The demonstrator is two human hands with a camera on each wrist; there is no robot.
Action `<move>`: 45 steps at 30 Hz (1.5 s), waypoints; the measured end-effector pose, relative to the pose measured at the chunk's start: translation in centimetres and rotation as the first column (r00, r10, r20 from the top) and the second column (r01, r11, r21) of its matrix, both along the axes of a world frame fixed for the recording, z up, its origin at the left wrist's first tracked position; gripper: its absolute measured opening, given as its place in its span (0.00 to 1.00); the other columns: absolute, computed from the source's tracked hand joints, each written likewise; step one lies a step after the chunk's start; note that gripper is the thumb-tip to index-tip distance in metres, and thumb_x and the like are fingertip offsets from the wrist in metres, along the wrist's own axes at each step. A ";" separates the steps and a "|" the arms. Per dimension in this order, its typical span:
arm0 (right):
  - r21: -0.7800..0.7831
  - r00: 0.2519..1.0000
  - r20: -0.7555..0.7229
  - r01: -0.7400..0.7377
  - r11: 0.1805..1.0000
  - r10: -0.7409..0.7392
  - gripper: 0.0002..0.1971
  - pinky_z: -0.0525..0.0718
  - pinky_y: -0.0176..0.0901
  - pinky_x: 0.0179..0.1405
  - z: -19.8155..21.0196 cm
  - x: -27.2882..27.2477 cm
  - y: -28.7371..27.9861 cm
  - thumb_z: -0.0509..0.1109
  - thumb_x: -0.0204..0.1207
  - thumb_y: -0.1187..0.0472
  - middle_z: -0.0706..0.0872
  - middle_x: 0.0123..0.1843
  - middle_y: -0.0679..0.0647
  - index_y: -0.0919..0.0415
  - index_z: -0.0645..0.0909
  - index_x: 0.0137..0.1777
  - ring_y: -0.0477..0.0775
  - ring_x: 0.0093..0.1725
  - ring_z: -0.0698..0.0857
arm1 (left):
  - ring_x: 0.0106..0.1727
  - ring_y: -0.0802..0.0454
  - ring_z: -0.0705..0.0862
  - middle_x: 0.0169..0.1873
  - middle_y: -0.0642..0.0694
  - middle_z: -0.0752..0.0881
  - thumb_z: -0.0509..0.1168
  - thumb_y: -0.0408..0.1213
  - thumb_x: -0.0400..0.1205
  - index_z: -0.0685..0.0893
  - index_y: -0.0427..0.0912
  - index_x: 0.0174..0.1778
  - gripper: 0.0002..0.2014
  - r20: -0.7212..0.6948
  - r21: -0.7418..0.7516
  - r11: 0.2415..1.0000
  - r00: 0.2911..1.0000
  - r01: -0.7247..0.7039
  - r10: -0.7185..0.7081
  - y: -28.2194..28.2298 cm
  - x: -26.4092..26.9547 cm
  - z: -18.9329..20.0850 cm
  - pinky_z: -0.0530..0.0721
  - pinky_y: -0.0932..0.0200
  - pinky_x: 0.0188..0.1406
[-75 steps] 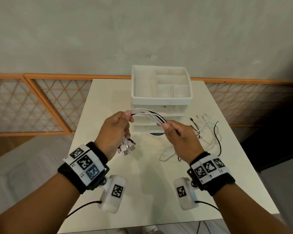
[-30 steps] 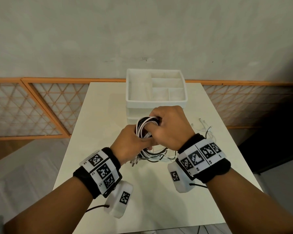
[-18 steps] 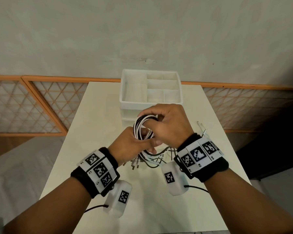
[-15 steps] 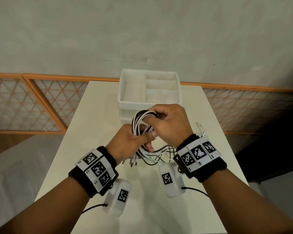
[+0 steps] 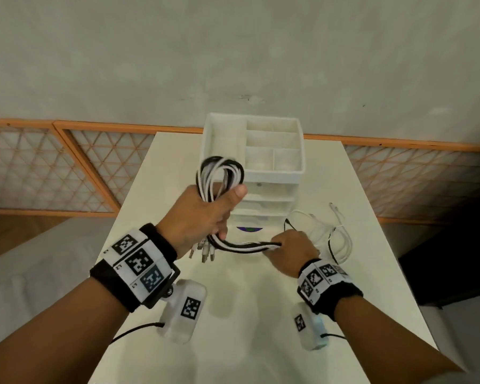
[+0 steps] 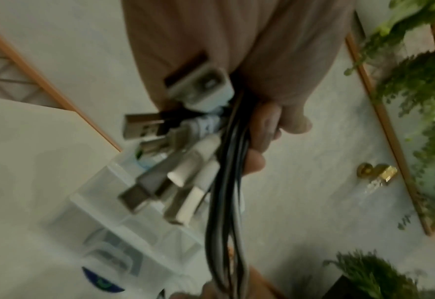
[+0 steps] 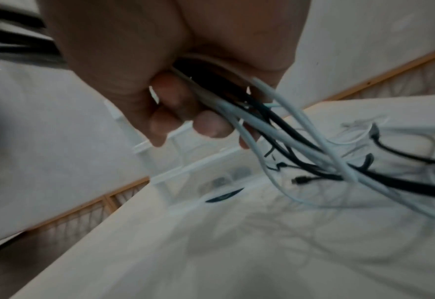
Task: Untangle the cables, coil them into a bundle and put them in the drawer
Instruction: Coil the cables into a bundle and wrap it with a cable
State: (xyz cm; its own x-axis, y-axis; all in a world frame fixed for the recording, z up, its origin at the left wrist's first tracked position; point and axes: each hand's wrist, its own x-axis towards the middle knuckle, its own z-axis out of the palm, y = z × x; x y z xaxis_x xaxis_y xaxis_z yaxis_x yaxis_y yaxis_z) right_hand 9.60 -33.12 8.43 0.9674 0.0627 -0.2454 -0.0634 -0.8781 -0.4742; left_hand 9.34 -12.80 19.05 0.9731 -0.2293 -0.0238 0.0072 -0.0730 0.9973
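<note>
Above table [image 5: 178, 342] | L hand [image 5: 203, 214] grips coiled cables [image 5: 221, 173] | R hand [image 5: 291, 252] fisted on loose run

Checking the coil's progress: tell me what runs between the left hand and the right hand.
In the head view a taut run of black and white cables spans from the left hand to the right hand, above the table; USB plugs dangle below the left hand.

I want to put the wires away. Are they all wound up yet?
Not yet. The black and white cables loop once in the left hand; loose ends lie spread on the table.
</note>
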 end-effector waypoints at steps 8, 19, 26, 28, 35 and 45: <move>0.038 0.982 0.185 0.035 0.999 -0.041 0.20 0.73 0.39 0.34 3.1 2.0 0.7 0.79 0.64 0.51 0.79 0.27 0.46 0.47 0.71 0.21 0.54 0.33 0.78 | 0.20 0.52 0.73 0.23 0.49 0.74 0.74 0.52 0.77 0.78 0.37 0.36 0.21 -0.057 0.364 0.922 0.991 0.136 -0.124 1.8 0.7 -1.7 0.75 0.56 0.28; 0.406 0.938 0.333 -0.051 0.913 -0.096 0.13 0.72 0.29 0.25 6.4 3.1 2.8 0.82 0.67 0.61 0.77 0.22 0.44 0.60 0.80 0.31 0.42 0.23 0.74 | 0.24 0.63 0.79 0.20 0.59 0.84 0.71 0.40 0.79 0.84 0.53 0.30 0.11 0.022 0.595 0.798 0.990 0.098 -0.138 1.9 2.1 -2.8 0.74 0.64 0.32; -0.202 0.996 -0.025 0.082 0.976 -0.089 0.18 0.82 0.52 0.54 -1.4 1.5 -2.7 0.73 0.71 0.35 0.74 0.53 0.52 0.47 0.77 0.41 0.61 0.57 0.82 | 0.14 0.63 0.74 0.13 0.60 0.79 0.71 0.42 0.81 0.81 0.50 0.27 0.15 0.120 0.424 0.905 0.992 -0.030 -0.024 5.1 4.3 1.0 0.71 0.69 0.21; -0.219 0.981 -0.016 0.187 0.958 -0.195 0.17 0.79 0.46 0.45 -2.4 1.7 -3.5 0.71 0.75 0.38 0.74 0.47 0.54 0.50 0.85 0.51 0.66 0.52 0.85 | 0.13 0.63 0.73 0.12 0.60 0.78 0.71 0.42 0.82 0.81 0.45 0.27 0.16 0.116 0.419 0.908 0.993 -0.021 -0.031 5.4 4.5 1.6 0.69 0.72 0.18; -0.044 0.878 0.327 0.384 0.922 -0.350 0.20 0.80 0.53 0.64 1.1 3.7 -5.5 0.71 0.79 0.45 0.87 0.62 0.61 0.48 0.82 0.69 0.65 0.64 0.84 | 0.18 0.50 0.74 0.28 0.31 0.83 0.71 0.43 0.81 0.82 0.40 0.28 0.17 0.206 0.257 0.940 0.963 -0.226 0.175 6.6 5.8 2.5 0.74 0.63 0.22; 0.290 0.929 0.230 0.219 0.932 -0.290 0.33 0.80 0.43 0.60 2.6 1.7 -2.3 0.80 0.66 0.60 0.80 0.70 0.47 0.46 0.75 0.72 0.53 0.64 0.82 | 0.18 0.56 0.75 0.32 0.32 0.87 0.72 0.45 0.80 0.85 0.38 0.30 0.16 0.155 0.375 0.921 0.987 -0.101 0.045 7.1 5.4 2.6 0.76 0.60 0.27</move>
State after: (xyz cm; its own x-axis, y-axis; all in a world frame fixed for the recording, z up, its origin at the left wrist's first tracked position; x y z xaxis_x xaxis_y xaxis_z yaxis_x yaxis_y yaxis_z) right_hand 11.30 -35.44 11.02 0.9857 -0.1683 0.0126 -0.1098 -0.6962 -0.7094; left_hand 14.74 -5.74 21.63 0.9865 -0.1581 0.0435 -0.1114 -0.4517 0.8852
